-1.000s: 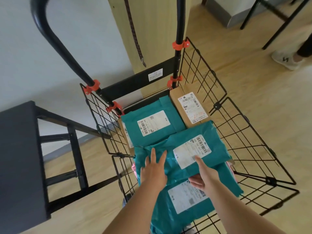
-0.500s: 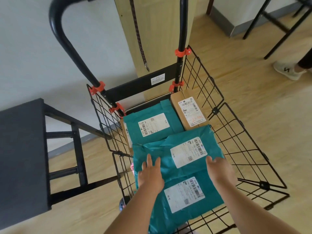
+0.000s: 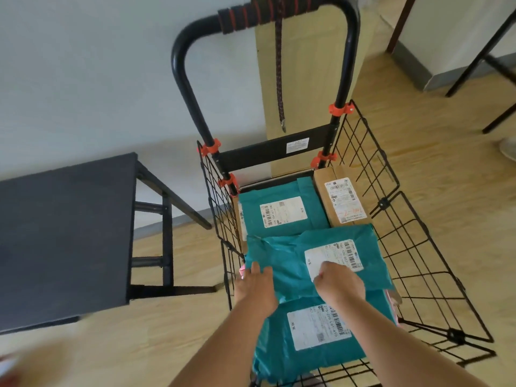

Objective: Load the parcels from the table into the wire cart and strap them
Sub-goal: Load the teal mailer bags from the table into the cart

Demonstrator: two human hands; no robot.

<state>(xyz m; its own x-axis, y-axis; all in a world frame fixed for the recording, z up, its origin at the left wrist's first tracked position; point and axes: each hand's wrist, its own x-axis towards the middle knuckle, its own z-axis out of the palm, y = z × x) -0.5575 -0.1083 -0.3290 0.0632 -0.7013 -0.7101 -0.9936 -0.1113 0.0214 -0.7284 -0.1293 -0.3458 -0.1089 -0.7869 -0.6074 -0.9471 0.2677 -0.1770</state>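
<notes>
The black wire cart (image 3: pixel 418 247) stands in front of me with its handle (image 3: pixel 251 16) up. Inside lie a teal mailer at the back (image 3: pixel 282 210), a cardboard box (image 3: pixel 344 199) at the back right, a middle teal mailer (image 3: pixel 293 258) and a near teal mailer (image 3: pixel 312 339). My left hand (image 3: pixel 255 286) touches the middle mailer's left edge with straight fingers. On that mailer's white label, my right hand (image 3: pixel 339 283) presses down with bent fingers. A dark bungee strap (image 3: pixel 280 79) hangs from the handle.
A dark table (image 3: pixel 64 233) stands to the left of the cart. A light wooden pillar (image 3: pixel 304 65) rises behind the handle. Black furniture legs (image 3: pixel 480 60) and a shoe (image 3: pixel 508 148) are at the far right. Something pink (image 3: pixel 242 270) peeks from under the mailers.
My view has tilted up, bringing the whole handle into sight. My right hand moved from the middle mailer's right edge onto its label. My left hand shifted to the mailer's left edge.
</notes>
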